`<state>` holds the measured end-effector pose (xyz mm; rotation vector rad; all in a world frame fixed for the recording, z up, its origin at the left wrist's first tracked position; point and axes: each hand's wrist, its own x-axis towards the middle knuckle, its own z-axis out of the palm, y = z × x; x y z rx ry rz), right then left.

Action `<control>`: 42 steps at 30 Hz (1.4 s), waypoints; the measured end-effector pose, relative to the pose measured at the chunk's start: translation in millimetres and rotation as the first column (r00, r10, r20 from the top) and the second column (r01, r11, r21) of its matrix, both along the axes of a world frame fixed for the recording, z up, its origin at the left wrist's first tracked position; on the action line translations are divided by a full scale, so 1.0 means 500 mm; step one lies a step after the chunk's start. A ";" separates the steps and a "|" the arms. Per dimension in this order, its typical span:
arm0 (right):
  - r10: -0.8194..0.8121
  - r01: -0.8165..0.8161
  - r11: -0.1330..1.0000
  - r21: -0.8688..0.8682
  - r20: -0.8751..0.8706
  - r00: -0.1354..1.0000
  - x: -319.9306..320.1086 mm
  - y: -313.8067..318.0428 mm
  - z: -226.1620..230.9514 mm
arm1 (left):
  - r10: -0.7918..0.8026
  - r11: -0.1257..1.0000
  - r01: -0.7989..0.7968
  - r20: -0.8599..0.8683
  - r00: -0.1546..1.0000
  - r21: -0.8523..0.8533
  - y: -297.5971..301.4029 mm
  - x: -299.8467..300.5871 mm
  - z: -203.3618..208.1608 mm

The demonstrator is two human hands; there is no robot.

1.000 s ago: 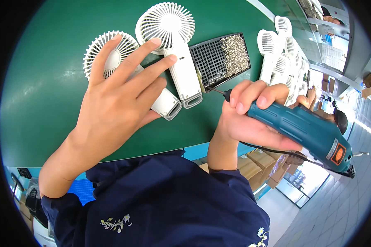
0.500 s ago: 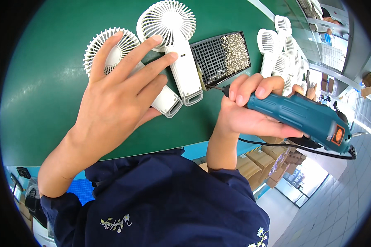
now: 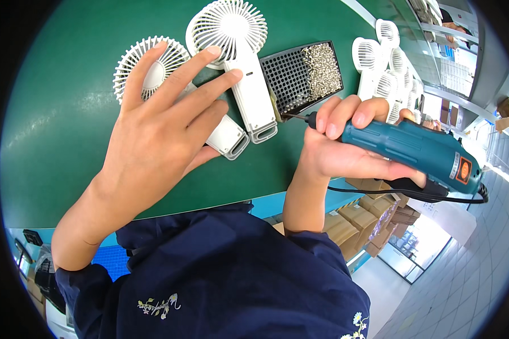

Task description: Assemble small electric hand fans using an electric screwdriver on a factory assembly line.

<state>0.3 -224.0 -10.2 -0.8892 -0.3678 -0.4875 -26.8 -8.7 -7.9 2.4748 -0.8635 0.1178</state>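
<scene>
Left hand [image 3: 152,135] spread flat, pinning white plastic handheld fan [image 3: 175,93] on green desk [image 3: 56,130], upper left.
Right hand [image 3: 345,147] clenched around teal electric screwdriver [image 3: 413,150]; bit tip beside black screw tray [image 3: 302,76]. Best kept vertical, fan steady.

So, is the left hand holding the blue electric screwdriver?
No, the right hand holds the blue electric screwdriver, while the left hand rests on a white fan.

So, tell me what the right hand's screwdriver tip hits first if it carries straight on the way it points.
Probably the handle of the white fan lying upright on the green table. The right hand aims the teal screwdriver leftward past the screw tray corner, though height is unclear.
</scene>
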 end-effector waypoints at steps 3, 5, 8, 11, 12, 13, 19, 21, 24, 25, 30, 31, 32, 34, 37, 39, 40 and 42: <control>-0.049 0.052 0.997 -0.050 0.062 0.997 -0.009 0.008 -0.003 | 0.004 1.000 -0.004 0.005 1.000 0.001 0.000 -0.001 0.000; -0.022 0.037 0.984 -0.173 0.087 0.996 -0.014 -0.012 -0.018 | 0.009 1.000 -0.009 0.014 1.000 0.001 0.000 0.000 0.001; -0.054 0.077 0.977 -0.201 0.118 0.992 -0.022 0.001 -0.007 | 0.015 1.000 -0.015 0.004 1.000 -0.021 -0.002 -0.002 -0.003; -0.001 0.033 0.979 -0.203 0.154 0.988 -0.035 -0.003 0.014 | 0.029 0.999 -0.029 0.026 0.999 -0.015 -0.003 -0.005 -0.006; 0.007 0.023 0.980 -0.200 0.149 0.989 -0.041 -0.003 0.022 | 0.031 0.999 -0.031 0.033 0.999 -0.017 -0.003 -0.006 -0.006; 0.014 0.014 0.981 -0.195 0.141 0.990 -0.048 0.000 0.031 | 0.032 0.999 -0.032 0.038 0.999 -0.017 -0.001 -0.007 -0.006; 0.157 -0.132 0.968 -0.213 0.108 0.982 -0.083 0.038 0.063 | 0.041 0.998 -0.038 0.060 0.997 -0.053 0.000 -0.008 -0.009; 0.190 -0.170 0.964 -0.207 0.079 0.979 -0.092 0.058 0.061 | 0.044 0.998 -0.041 0.056 0.997 -0.046 0.002 -0.009 -0.008; 0.212 -0.202 0.962 -0.186 0.038 0.976 -0.102 0.077 0.047 | 0.046 0.998 -0.043 0.052 0.998 -0.051 0.002 -0.009 -0.013; 0.225 -0.216 0.961 -0.170 0.032 0.974 -0.104 0.080 0.044 | 0.049 0.998 -0.047 0.051 0.997 -0.053 0.002 -0.010 -0.013; 0.261 -0.255 0.951 -0.175 0.013 0.965 -0.103 0.082 0.039 | 0.051 0.997 -0.048 0.056 0.997 -0.052 0.003 -0.010 -0.016; 0.277 -0.269 0.944 -0.193 0.016 0.961 -0.099 0.082 0.035 | 0.051 0.998 -0.049 0.055 0.997 -0.048 0.004 -0.010 -0.015; 0.293 -0.282 0.936 -0.212 0.019 0.956 -0.097 0.081 0.032 | 0.053 0.998 -0.051 0.054 0.997 -0.046 0.004 -0.010 -0.015; 0.310 -0.303 0.928 -0.216 -0.003 0.951 -0.101 0.083 0.029 | 0.051 0.997 -0.048 0.046 0.998 -0.061 0.005 -0.010 -0.015; 0.253 -0.246 0.947 -0.207 0.011 0.967 -0.107 0.091 0.023 | 0.046 0.997 -0.043 0.038 0.998 -0.071 0.006 -0.011 -0.016; 0.235 -0.227 0.947 -0.226 0.006 0.972 -0.110 0.093 0.025 | 0.044 0.997 -0.041 0.045 0.998 -0.065 0.005 -0.011 -0.015; 0.235 -0.228 0.947 -0.225 0.006 0.972 -0.110 0.100 0.024 | 0.042 0.998 -0.039 0.053 0.998 -0.059 0.004 -0.011 -0.015; 0.123 -0.104 0.976 -0.189 0.092 0.988 -0.110 0.113 0.019 | 0.048 0.997 -0.045 0.052 0.997 -0.063 0.000 -0.013 -0.017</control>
